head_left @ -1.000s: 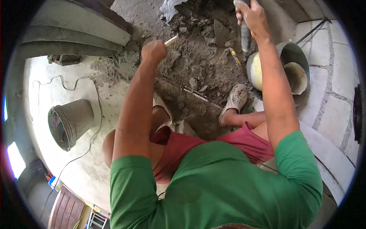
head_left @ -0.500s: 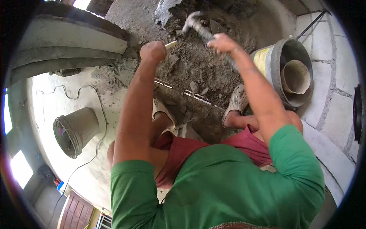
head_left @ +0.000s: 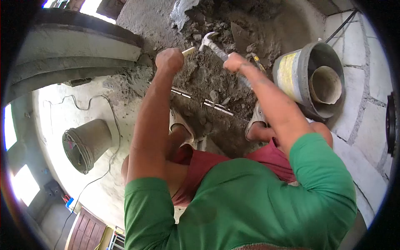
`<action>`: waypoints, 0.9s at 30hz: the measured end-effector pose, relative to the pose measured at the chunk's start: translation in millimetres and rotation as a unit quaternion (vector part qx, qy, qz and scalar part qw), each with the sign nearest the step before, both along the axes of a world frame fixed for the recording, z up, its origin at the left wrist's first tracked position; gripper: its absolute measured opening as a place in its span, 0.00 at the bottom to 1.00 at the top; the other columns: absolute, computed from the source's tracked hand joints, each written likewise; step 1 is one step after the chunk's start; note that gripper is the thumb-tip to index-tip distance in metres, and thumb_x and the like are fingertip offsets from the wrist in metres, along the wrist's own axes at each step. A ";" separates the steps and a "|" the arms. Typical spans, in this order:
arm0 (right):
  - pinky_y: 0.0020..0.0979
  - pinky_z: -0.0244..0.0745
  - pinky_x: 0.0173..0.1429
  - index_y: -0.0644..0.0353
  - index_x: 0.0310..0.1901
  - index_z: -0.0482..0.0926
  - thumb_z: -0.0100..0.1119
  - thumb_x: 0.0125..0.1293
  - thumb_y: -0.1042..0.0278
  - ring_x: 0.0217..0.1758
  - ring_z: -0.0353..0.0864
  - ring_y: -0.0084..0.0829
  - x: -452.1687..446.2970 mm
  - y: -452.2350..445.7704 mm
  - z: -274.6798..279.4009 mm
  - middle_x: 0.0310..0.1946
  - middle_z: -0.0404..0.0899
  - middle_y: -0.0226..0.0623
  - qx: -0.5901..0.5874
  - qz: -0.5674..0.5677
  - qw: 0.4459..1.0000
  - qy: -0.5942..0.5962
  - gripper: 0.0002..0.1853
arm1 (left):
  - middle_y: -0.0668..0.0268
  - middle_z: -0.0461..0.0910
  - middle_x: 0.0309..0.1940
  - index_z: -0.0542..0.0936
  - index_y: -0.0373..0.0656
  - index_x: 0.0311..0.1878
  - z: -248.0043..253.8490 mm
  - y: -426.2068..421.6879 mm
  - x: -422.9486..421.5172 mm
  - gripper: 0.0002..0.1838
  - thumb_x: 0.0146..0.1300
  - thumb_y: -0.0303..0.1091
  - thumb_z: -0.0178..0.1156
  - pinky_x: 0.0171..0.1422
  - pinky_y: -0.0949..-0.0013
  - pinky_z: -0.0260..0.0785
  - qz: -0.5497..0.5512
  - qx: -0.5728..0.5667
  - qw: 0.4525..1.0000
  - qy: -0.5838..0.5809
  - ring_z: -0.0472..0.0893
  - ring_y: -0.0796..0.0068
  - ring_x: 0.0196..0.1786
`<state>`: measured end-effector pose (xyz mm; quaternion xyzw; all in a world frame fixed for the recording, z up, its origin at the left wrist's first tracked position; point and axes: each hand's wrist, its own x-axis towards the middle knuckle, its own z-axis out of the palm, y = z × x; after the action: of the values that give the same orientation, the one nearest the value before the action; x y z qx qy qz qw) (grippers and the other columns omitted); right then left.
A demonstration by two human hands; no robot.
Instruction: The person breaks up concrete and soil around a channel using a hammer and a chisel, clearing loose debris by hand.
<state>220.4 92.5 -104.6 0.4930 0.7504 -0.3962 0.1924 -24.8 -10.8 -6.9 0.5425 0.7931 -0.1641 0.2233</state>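
item: hammer (head_left: 217, 50). position: over the rubble (head_left: 193, 77), head just beside the free end of the pale rod; contact cannot be told.
item: pale rod (head_left: 188, 51). position: jutting from the left fist toward the hammer head.
item: right hand (head_left: 235, 62). fingers clamped around the hammer's handle.
item: left hand (head_left: 170, 59). fingers folded in a fist about the pale rod; fingertips hidden.
change: a second earlier the right hand is raised at the upper right; now it is lowered, the hammer reaching across to the rod. the left hand keeps nearly the same place.
bearing on the work: by judgement, hammer and rod now stand together as striking tool and struck tool; the rubble shows no clear change.
nearby: pointed metal blade (head_left: 239, 36), lying in the rubble; labelled bucket (head_left: 288, 75), right, holding a smaller container (head_left: 326, 85); second bucket (head_left: 98, 135), left, well apart.
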 end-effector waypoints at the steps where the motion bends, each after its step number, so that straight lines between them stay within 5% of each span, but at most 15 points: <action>1: 0.44 0.78 0.47 0.69 0.44 0.82 0.59 0.54 0.66 0.42 0.86 0.48 7.1 10.5 8.0 0.41 0.85 0.54 -0.009 0.038 0.999 -0.026 0.18 | 0.58 0.87 0.43 0.87 0.49 0.45 -4.9 2.1 -2.6 0.13 0.61 0.39 0.59 0.52 0.57 0.78 -0.001 0.014 1.000 -0.004 0.86 0.56 0.47; 5: 0.31 0.76 0.30 0.67 0.37 0.81 0.70 0.53 0.61 0.27 0.80 0.24 41.3 74.7 71.2 0.27 0.82 0.37 -0.054 -0.146 0.954 0.255 0.17 | 0.55 0.86 0.42 0.87 0.48 0.44 -1.5 8.4 -4.2 0.13 0.60 0.40 0.61 0.51 0.56 0.78 -0.018 0.002 1.000 -0.012 0.86 0.54 0.46; 6: 0.26 0.73 0.24 0.62 0.36 0.78 0.69 0.59 0.60 0.24 0.76 0.20 35.7 87.3 108.5 0.26 0.78 0.30 0.022 -0.163 0.962 0.217 0.15 | 0.55 0.86 0.42 0.87 0.48 0.44 -0.8 9.3 -4.4 0.13 0.60 0.40 0.61 0.51 0.56 0.78 -0.018 0.002 1.000 -0.012 0.86 0.54 0.46; 9: 0.30 0.71 0.20 0.60 0.36 0.74 0.66 0.62 0.64 0.21 0.74 0.21 16.8 128.1 119.1 0.23 0.74 0.29 0.059 -0.309 0.829 0.461 0.12 | 0.56 0.86 0.42 0.87 0.48 0.44 1.7 10.4 -4.5 0.13 0.60 0.39 0.61 0.51 0.56 0.78 -0.002 -0.008 1.000 -0.009 0.86 0.54 0.46; 11: 0.34 0.72 0.21 0.62 0.34 0.75 0.62 0.63 0.65 0.21 0.77 0.26 -16.2 112.9 107.7 0.24 0.77 0.34 0.118 -0.404 0.752 0.507 0.10 | 0.57 0.86 0.43 0.87 0.49 0.45 7.2 8.8 -2.3 0.13 0.60 0.39 0.60 0.51 0.56 0.78 0.002 -0.014 1.000 -0.018 0.86 0.55 0.47; 13: 0.36 0.74 0.22 0.65 0.32 0.76 0.61 0.64 0.64 0.22 0.81 0.31 -28.7 54.1 85.3 0.27 0.81 0.43 0.077 -0.395 0.855 0.328 0.12 | 0.57 0.86 0.44 0.87 0.49 0.45 4.2 10.9 -4.0 0.13 0.60 0.39 0.60 0.51 0.56 0.78 0.006 -0.027 1.000 -0.010 0.86 0.55 0.47; 14: 0.42 0.81 0.33 0.71 0.33 0.79 0.57 0.63 0.65 0.31 0.86 0.42 -29.0 37.7 -1.3 0.34 0.84 0.54 0.185 -0.285 0.919 0.199 0.14 | 0.57 0.86 0.44 0.87 0.50 0.46 1.8 10.6 -2.8 0.13 0.61 0.39 0.60 0.52 0.56 0.78 0.012 -0.036 0.999 -0.007 0.86 0.55 0.48; 15: 0.46 0.81 0.47 0.74 0.39 0.81 0.54 0.62 0.67 0.42 0.86 0.51 -17.5 -5.0 3.0 0.40 0.84 0.60 0.143 -0.061 0.980 0.127 0.15 | 0.57 0.86 0.44 0.87 0.50 0.46 -0.5 8.1 -3.4 0.13 0.61 0.39 0.60 0.52 0.56 0.78 0.011 -0.035 0.999 -0.004 0.86 0.55 0.48; 16: 0.43 0.77 0.58 0.70 0.48 0.82 0.54 0.57 0.68 0.54 0.82 0.55 -7.2 -23.4 -12.2 0.46 0.82 0.61 0.019 -0.028 0.998 0.049 0.19 | 0.56 0.86 0.44 0.87 0.49 0.46 -2.7 4.7 -5.6 0.14 0.61 0.39 0.59 0.52 0.55 0.78 -0.002 -0.019 1.000 0.001 0.86 0.54 0.48; 17: 0.42 0.77 0.57 0.68 0.49 0.82 0.56 0.54 0.70 0.53 0.83 0.52 -2.5 -25.5 -29.5 0.47 0.82 0.60 0.009 0.049 0.999 -0.018 0.20 | 0.55 0.86 0.44 0.87 0.49 0.47 -2.7 5.1 -7.6 0.14 0.61 0.38 0.59 0.52 0.55 0.78 -0.015 -0.003 1.000 0.005 0.86 0.54 0.48; 19: 0.40 0.78 0.53 0.70 0.46 0.83 0.63 0.52 0.66 0.50 0.85 0.46 14.8 -19.5 -1.7 0.44 0.84 0.57 -0.089 0.037 0.995 -0.028 0.20 | 0.57 0.86 0.45 0.87 0.50 0.48 5.2 4.9 -2.0 0.14 0.62 0.38 0.58 0.53 0.56 0.78 0.001 -0.013 1.000 0.008 0.85 0.55 0.49; 23: 0.39 0.80 0.39 0.71 0.40 0.82 0.71 0.51 0.58 0.33 0.83 0.36 53.4 40.7 1.7 0.33 0.84 0.45 -0.032 -0.173 0.971 0.161 0.23 | 0.57 0.86 0.46 0.86 0.48 0.48 0.3 3.7 -2.0 0.14 0.64 0.38 0.57 0.54 0.55 0.77 -0.006 -0.015 1.000 0.015 0.85 0.56 0.51; 27: 0.31 0.71 0.22 0.64 0.38 0.76 0.69 0.58 0.61 0.21 0.73 0.23 49.2 88.8 117.9 0.23 0.75 0.29 0.031 -0.334 0.895 0.293 0.16 | 0.54 0.86 0.46 0.86 0.45 0.46 -3.1 -36.2 8.3 0.14 0.64 0.39 0.57 0.55 0.54 0.77 0.049 0.002 0.999 -0.014 0.85 0.53 0.51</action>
<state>269.7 181.3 13.3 0.5820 0.5755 -0.5402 -0.1957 -16.4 -47.0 -10.0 0.5061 0.8155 -0.1436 0.2413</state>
